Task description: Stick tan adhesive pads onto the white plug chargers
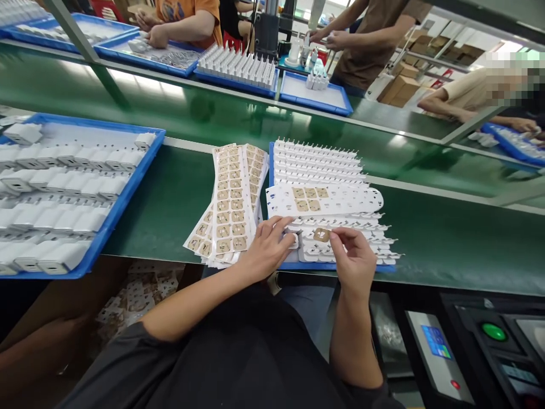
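Between the thumb and fingertips of my right hand (354, 255) is a small tan adhesive sticker (322, 234) with cutouts, raised over the rows of white plastic parts (317, 162). My left hand (268, 245) has its thumb and fingers closed around a white plastic piece (293, 241) at the tray's left side. Its index fingertip lies by the lower edge of a white backing sheet (344, 200), which rests across the parts and carries several tan stickers. Beneath the parts shows the rim of a blue tray (306, 266).
Left of the tray lies a fanned stack of sticker sheets (232, 199). A larger blue tray (123, 199) with white charger-like housings stands at far left. Across the green conveyor (204, 111), co-workers handle parts by more trays. A device with a screen (438, 343) sits lower right.
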Demonstrator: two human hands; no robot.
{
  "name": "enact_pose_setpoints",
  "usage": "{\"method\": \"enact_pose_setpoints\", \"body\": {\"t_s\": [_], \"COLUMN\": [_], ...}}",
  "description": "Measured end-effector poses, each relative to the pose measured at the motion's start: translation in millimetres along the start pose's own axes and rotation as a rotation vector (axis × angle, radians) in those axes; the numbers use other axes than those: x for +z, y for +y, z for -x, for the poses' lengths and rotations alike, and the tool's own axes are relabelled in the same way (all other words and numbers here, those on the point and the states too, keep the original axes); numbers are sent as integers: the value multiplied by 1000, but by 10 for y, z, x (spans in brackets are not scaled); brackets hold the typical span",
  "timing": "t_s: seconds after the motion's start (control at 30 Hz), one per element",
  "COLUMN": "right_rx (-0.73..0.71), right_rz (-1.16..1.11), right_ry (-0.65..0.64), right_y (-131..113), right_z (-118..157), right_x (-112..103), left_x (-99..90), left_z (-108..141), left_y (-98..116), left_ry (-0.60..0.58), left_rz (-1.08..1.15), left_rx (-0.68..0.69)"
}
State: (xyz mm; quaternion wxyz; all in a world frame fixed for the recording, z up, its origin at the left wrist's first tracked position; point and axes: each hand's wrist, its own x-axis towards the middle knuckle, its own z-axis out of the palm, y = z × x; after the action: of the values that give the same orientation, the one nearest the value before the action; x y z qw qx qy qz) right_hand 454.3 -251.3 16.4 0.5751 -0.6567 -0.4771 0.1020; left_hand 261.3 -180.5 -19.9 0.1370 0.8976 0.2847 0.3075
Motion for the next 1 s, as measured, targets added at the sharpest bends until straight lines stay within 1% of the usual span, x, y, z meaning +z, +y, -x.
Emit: {"method": "enact_pose_setpoints", "body": {"t_s": [0.07, 0.1, 0.17, 0.23, 0.27, 0.33, 0.37, 0.4, 0.43, 0.5, 0.57, 0.6, 0.63, 0.8, 0.9, 1.0], "right_rx": [0, -3, -22, -52, -65, -83, -90, -94, -97, -100, -102, -100, -95, -45, -27, -49], "right_rz": [-20, -43, -119, -221, -271, -340, -359, -372, -384, -411, -432, -434, -431, -392, -398, -405], "right_ry": [-2, -14, -87, -250, -351, -518, -559, -566, -549, -511, -511, -519, -525, -497, -471, -520], "right_y": [-19, -39, -102, -183, -223, -290, -314, -331, -340, -346, -343, -342, -342, -351, -363, -381], "right_z": [41, 70, 144, 230, 273, 346, 374, 394, 407, 417, 417, 419, 422, 465, 491, 509], "right_x": [-13, -15, 2, 54, 91, 175, 216, 252, 280, 314, 326, 329, 333, 376, 408, 440], "left_x": [-55, -92, -173, -239, -260, -276, -273, -267, -261, -256, -270, -284, -302, -368, -329, -258], "left_z": [63, 97, 159, 207, 225, 257, 273, 291, 312, 358, 400, 415, 426, 429, 441, 466], "left_y": [-59, -78, -89, -66, -49, -17, -9, -7, -11, -31, -48, -51, -49, -5, 12, 18], "left_ry": [4, 22, 94, 169, 189, 196, 187, 174, 153, 82, -6, -34, -36, 96, 173, 245], "left_rz": [205, 339, 647, 962, 1103, 1316, 1383, 1425, 1442, 1403, 1297, 1234, 1166, 802, 667, 564], "left_rx": [-39, -108, -321, -535, -610, -707, -738, -750, -739, -660, -550, -507, -476, -387, -336, -329]}}
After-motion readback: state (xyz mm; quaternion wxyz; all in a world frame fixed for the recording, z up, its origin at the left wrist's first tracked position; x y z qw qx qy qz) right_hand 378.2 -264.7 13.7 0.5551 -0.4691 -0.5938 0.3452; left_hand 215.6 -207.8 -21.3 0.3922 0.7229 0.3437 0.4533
